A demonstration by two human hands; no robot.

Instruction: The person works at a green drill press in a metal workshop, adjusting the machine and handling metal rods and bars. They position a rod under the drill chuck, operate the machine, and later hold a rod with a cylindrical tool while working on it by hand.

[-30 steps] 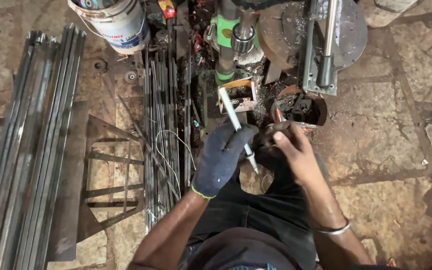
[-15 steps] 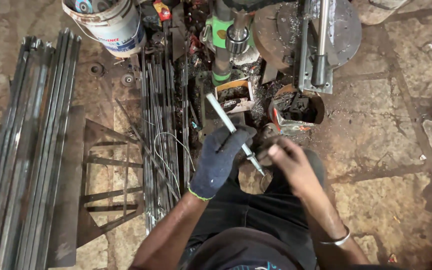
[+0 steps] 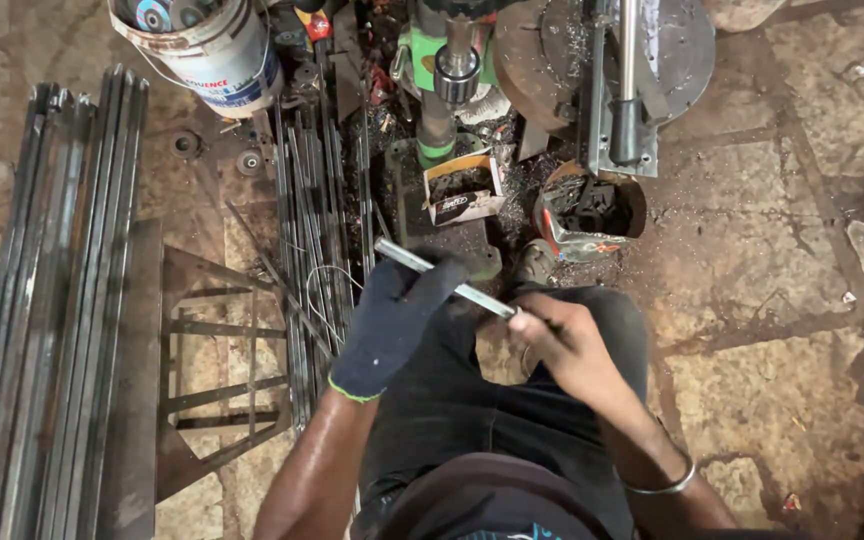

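My left hand [image 3: 392, 325], in a dark knit glove with a green cuff, grips a short square metal bar [image 3: 407, 260] that lies slanted from upper left to lower right over my lap. My bare right hand [image 3: 564, 345] is closed at the bar's lower right end, fingers pinched as if around a thin dark tool, which I cannot make out clearly. A metal bangle [image 3: 657, 485] sits on my right wrist. I am squatting in dark trousers on a stone floor.
Long steel bars [image 3: 52, 290] lie at the left, thinner rods [image 3: 317, 220] ahead of my left knee, and a welded steel frame [image 3: 207, 370] lies between them. A white bucket [image 3: 207, 45], a green drill stand [image 3: 442, 75], a round metal plate [image 3: 652, 45] and small boxes of parts [image 3: 462, 190] crowd the top.
The bar has swung from nearly upright, pointing away, to a flatter slant across my lap. Both hands have dropped closer to my body, the right hand sliding to the bar's lower end.
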